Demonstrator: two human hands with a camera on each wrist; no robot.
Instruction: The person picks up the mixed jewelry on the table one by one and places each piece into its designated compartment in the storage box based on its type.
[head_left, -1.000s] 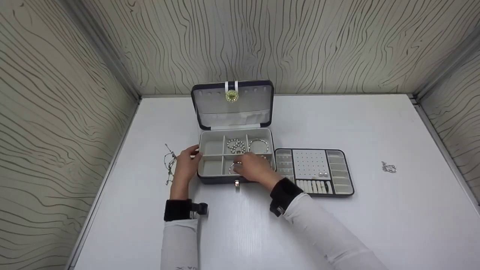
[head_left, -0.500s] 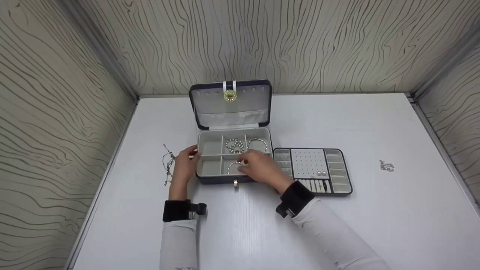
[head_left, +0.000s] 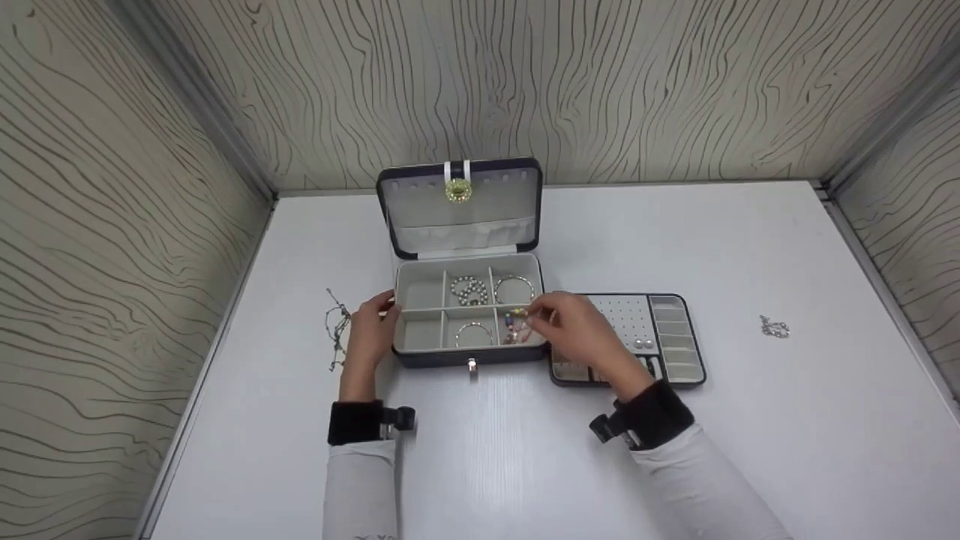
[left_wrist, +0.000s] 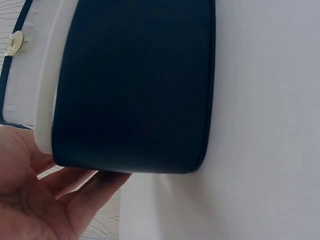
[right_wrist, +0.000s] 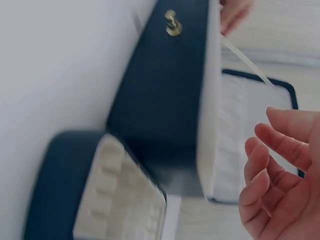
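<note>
An open dark-blue jewelry box with pale compartments stands on the white table. My left hand holds its left wall; in the left wrist view the fingers lie along the outside. My right hand hovers at the box's right edge. Its fingers are relaxed with nothing between them in the right wrist view. A thin bracelet lies in the front middle compartment, and colorful beaded jewelry is in the front right one. Behind lie a beaded bracelet and a round bangle.
A lift-out jewelry tray with earrings and ring slots sits against the box's right side, partly hidden by my right hand. A tangled necklace lies left of the box. Far right is a small silver chain. The lid stands raised.
My right hand has left the bracelet in the front middle compartment and moved right to the box's edge, uncovering the colorful beaded jewelry. My left hand stays on the box.
</note>
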